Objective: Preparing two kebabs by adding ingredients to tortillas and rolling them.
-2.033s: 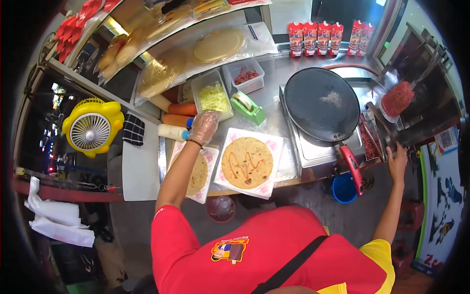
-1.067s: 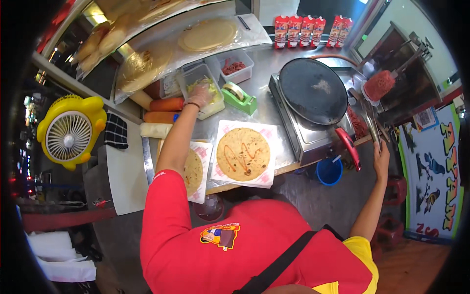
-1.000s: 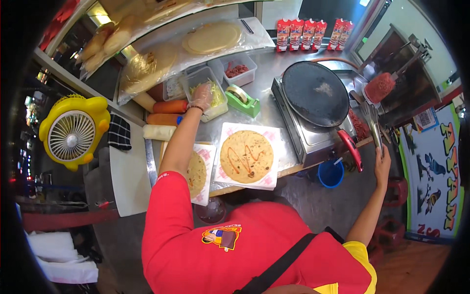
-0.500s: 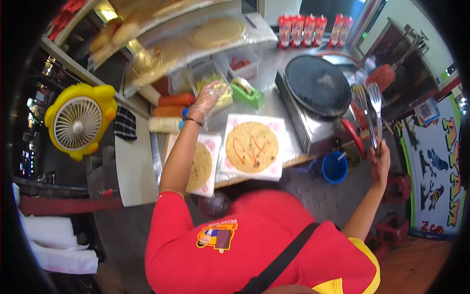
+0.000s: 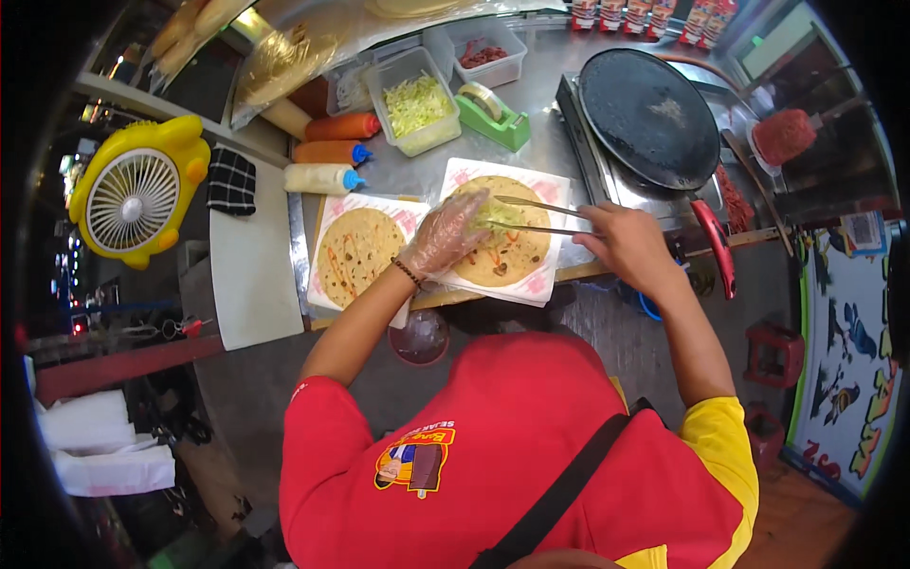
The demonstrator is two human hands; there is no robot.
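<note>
Holding greens [image 5: 490, 217] in the left hand [image 5: 450, 234] (gloved) over a flatbread [image 5: 518, 254]. Gripping tongs [image 5: 545, 229] in the right hand [image 5: 627, 242], pointed leftward.

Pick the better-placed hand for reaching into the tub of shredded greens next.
Left, I'd say: the gloved left hand is nearer the tub, while the right hand grips tongs reaching over a flatbread.

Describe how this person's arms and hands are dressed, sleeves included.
The left hand wears a clear plastic glove, with a bracelet of dark beads at the wrist. The right hand has no glove. Both sleeves are short: the left sleeve red with small white marks near its hem, the right sleeve yellow.
</note>
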